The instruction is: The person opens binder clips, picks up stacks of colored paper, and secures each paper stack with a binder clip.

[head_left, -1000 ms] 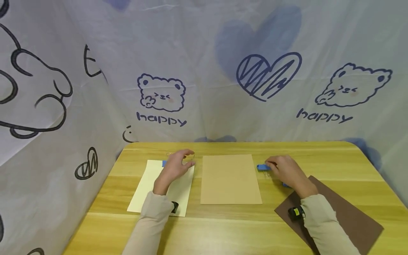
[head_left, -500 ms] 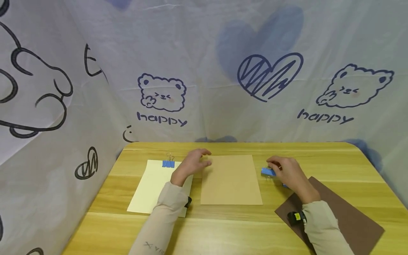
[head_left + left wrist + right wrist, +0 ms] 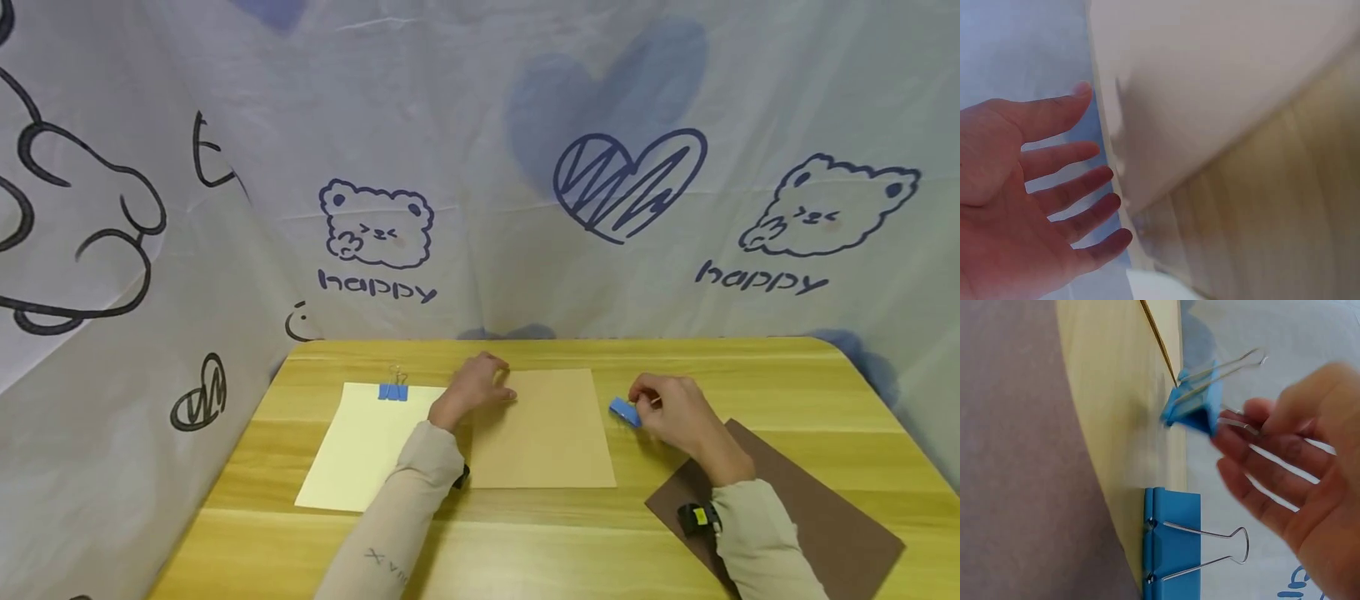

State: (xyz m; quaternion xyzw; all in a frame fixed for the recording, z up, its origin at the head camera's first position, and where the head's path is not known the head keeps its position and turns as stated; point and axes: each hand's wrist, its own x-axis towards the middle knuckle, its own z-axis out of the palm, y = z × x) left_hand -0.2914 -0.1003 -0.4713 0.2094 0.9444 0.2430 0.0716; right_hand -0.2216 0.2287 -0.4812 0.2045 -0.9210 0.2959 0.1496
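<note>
My right hand [image 3: 678, 417] pinches a blue binder clip [image 3: 625, 412] by one wire handle, right of the tan sheet of paper [image 3: 558, 437]. The right wrist view shows this clip tilted, its other handle sticking out. A second blue binder clip [image 3: 1179, 544] stands on the table below it in that view; the right hand hides it from the head view. My left hand [image 3: 480, 385] hovers over the tan sheet's upper left corner, and its fingers [image 3: 1072, 190] are spread and relaxed with nothing in them.
On the left lies a cream sheet [image 3: 337, 462] with a blue binder clip [image 3: 393, 392] fastened on its top edge. A dark brown sheet [image 3: 825, 521] lies askew under the right forearm. The wooden table [image 3: 555, 550] backs onto a printed cloth curtain [image 3: 480, 167].
My left hand has moved right, from the cream sheet to over the tan sheet, uncovering the fastened clip. The right hand has stayed nearly in place while its clip has turned.
</note>
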